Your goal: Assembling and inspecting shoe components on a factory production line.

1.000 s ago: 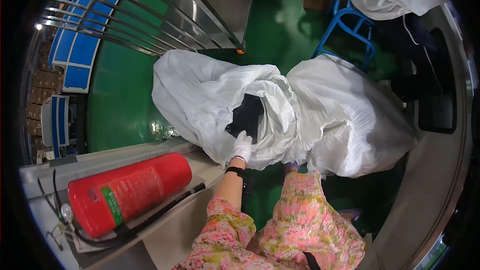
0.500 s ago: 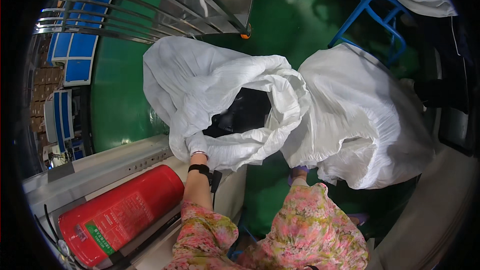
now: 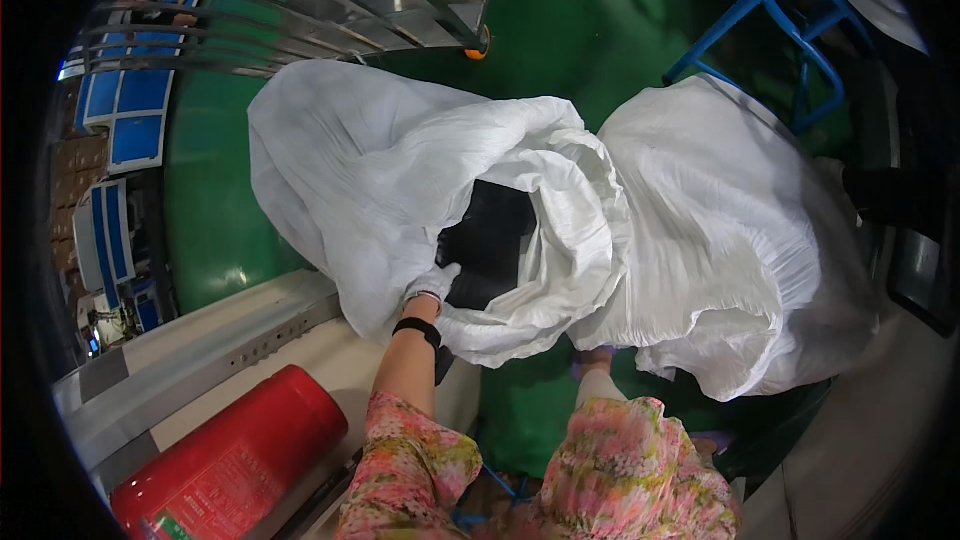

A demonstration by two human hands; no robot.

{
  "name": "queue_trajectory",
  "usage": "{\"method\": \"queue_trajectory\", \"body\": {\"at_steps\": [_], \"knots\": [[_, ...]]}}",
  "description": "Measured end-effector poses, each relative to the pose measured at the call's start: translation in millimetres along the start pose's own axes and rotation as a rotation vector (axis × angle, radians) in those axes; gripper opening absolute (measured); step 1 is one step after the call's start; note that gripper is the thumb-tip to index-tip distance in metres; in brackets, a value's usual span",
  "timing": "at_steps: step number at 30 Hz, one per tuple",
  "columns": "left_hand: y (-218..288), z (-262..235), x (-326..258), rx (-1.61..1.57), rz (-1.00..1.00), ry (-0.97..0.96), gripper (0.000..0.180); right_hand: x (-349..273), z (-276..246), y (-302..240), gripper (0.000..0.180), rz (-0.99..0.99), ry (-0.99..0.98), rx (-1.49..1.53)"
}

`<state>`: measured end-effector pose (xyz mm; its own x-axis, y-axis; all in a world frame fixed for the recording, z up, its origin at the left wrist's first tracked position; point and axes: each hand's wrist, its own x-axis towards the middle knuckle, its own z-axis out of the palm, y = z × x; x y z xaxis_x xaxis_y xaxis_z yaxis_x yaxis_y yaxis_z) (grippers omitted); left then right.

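Note:
A large white cloth sack (image 3: 350, 155) lies with its gathered mouth open, and inside it shows a flat black piece (image 3: 495, 245) whose kind I cannot make out. My left hand (image 3: 434, 283), in a pale glove with a black band at the wrist, is at the near left rim of the mouth. Its thumb rests on the edge of the black piece and the hand appears to grip it; the other fingers are hidden. My right hand is out of view. A second bulging white sack (image 3: 710, 210) touches the first on the right.
A red fire extinguisher (image 3: 235, 460) lies at lower left beside a metal rail (image 3: 210, 360). A steel-barred cart (image 3: 330, 15) on an orange caster stands at upper left. A blue stool frame (image 3: 790, 15) is at upper right, over green floor (image 3: 570, 30).
My left hand has moved right and farther into the sack mouth, its thumb now showing. More of the black piece shows, and the sack's left side has spread outward.

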<state>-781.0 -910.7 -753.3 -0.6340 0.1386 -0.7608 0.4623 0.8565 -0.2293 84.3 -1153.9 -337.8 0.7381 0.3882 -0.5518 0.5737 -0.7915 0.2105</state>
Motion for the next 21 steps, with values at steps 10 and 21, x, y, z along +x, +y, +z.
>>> {"method": "queue_trajectory", "body": {"at_steps": [10,21], "knots": [[-65.2,-20.5,44.0,-0.493,0.177,0.267,0.094,2.1,6.6,-35.1,0.035,0.134,-0.045,-0.001],[-101.2,-8.0,108.5,0.268,-0.037,0.308,0.051,64.0,-30.4,141.8,0.034,0.031,-0.068,-0.100]]}}
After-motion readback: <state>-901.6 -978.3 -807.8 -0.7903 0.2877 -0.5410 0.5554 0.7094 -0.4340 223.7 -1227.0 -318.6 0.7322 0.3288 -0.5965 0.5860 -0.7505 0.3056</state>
